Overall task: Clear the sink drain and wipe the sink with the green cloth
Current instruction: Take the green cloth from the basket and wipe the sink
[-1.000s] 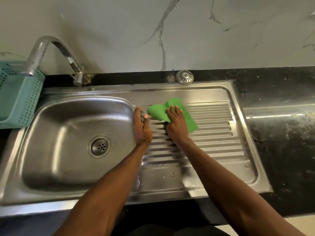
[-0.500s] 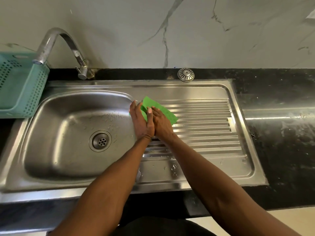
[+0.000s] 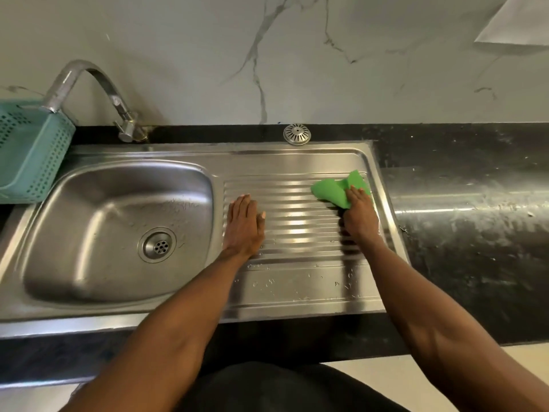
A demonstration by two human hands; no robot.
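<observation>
The crumpled green cloth (image 3: 337, 190) has been swept from mid-frame to the ribbed steel drainboard's (image 3: 297, 221) right edge, pressed under the right hand (image 3: 361, 217), fingers seemingly flat, while the left hand (image 3: 244, 224) rests open; wiping is evidently underway.

Bright glare; slight blur; bowed edges

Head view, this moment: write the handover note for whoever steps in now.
Left hand: flat on the drainboard, holding nothing.
Right hand: presses the green cloth at the drainboard's far right end.
Drain looks clear; the strainer cap sits on the counter behind the sink.
Left: droplets along the near edge of the drainboard and in the basin; wipe those.
</observation>
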